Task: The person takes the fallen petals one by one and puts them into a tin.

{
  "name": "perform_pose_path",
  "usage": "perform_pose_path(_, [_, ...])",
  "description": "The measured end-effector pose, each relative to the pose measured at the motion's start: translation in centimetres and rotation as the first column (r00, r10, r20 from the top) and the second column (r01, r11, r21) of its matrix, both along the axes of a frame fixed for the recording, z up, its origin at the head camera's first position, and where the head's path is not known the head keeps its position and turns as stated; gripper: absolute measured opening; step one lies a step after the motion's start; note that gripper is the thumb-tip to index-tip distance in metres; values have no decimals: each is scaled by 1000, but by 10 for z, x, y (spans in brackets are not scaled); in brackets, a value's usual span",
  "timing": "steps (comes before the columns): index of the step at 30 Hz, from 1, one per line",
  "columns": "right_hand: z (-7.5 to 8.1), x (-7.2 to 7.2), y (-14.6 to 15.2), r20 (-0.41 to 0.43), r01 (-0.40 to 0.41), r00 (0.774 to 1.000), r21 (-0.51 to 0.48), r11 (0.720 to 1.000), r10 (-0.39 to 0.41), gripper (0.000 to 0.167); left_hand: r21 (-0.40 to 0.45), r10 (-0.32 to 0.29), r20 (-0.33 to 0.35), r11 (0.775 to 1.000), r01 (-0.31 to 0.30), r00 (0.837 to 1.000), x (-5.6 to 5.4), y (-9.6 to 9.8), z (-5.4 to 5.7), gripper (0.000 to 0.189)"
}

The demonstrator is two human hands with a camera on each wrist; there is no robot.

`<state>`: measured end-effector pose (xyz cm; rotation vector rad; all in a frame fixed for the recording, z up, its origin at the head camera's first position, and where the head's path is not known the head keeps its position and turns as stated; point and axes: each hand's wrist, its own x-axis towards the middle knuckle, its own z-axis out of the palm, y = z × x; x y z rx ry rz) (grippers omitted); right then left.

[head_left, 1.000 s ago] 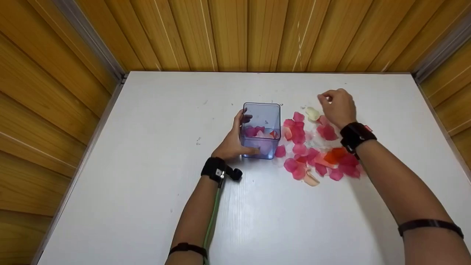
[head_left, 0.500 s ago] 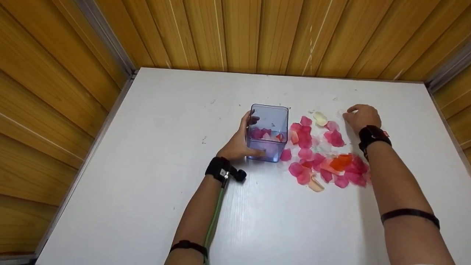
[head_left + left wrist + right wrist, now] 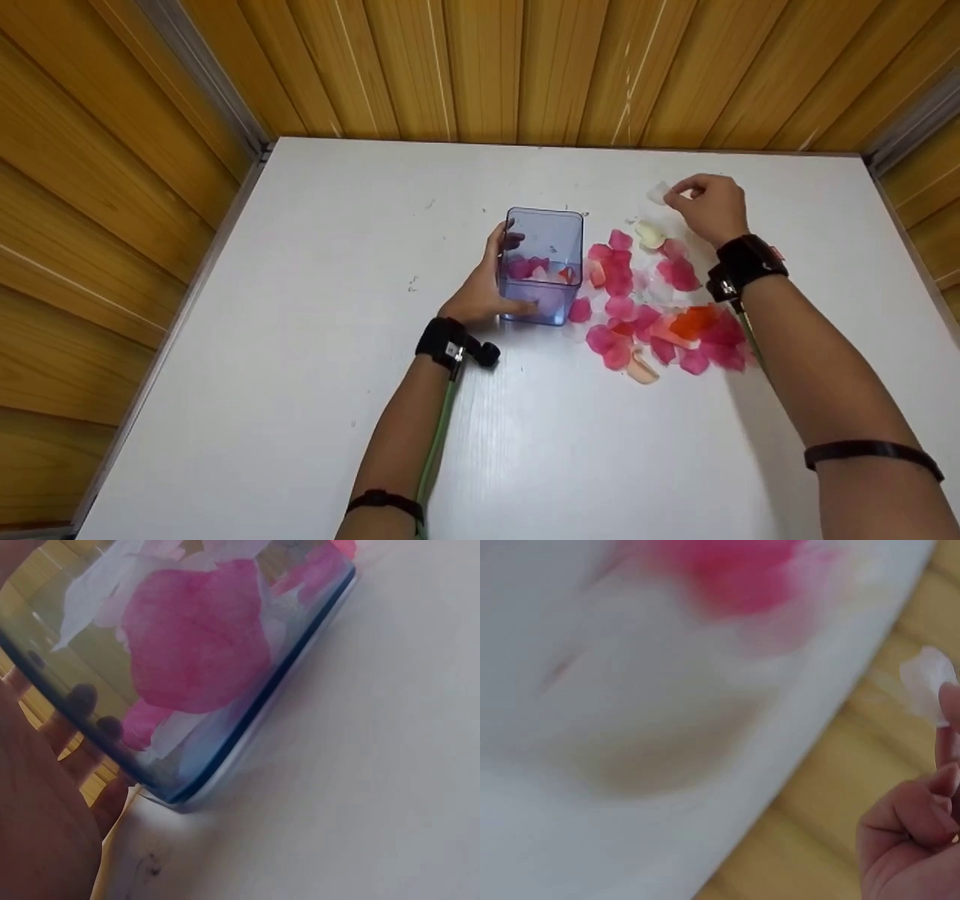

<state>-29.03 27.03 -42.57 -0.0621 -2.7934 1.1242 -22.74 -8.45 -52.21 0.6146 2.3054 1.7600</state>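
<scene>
A clear bluish plastic box [image 3: 544, 244] stands on the table, with pink, white and red petals [image 3: 199, 641] inside it. My left hand [image 3: 480, 292] grips the box from its left side, thumb across the near face and fingers round the far side. Above the far right part of the table, my right hand [image 3: 712, 206] pinches a white petal [image 3: 928, 686] between thumb and index finger, its other fingers curled. Loose pink, red, orange and white petals [image 3: 619, 274] lie spread between the box and my right forearm.
The white table [image 3: 300, 300] carries small dark marks. Wood-look panels [image 3: 480, 75] rise behind it and at both sides. A peach petal [image 3: 642, 367] lies at the near edge of the spread, and a pale yellow petal [image 3: 649, 235] near its far edge.
My right hand has moved right and down to the table, then come up and back leftward with a white petal in its fingers. My left hand keeps hold of the box.
</scene>
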Motion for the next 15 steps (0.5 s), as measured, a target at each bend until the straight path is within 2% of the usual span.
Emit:
perform_pose_path(4, [24,14,-52,-108,-110,989,-109,988,98,28,-13,9,6,1000,-9,1000,0,-5,0,138])
perform_pose_path(8, [36,34,-97,-170,-270,954,-133,954,247,20,-1,6,-5,1000,-6,1000,0,-9,0,138])
perform_pose_path(12, [33,52,-126,-158,-393,908,-8,919,387,15,36,-3,-16,999,3,1000,-3,-8,0,137])
perform_pose_path(15, [25,61,-136,-113,-424,894,99,900,433,15,49,-13,-20,999,14,1000,-5,-7,-1,136])
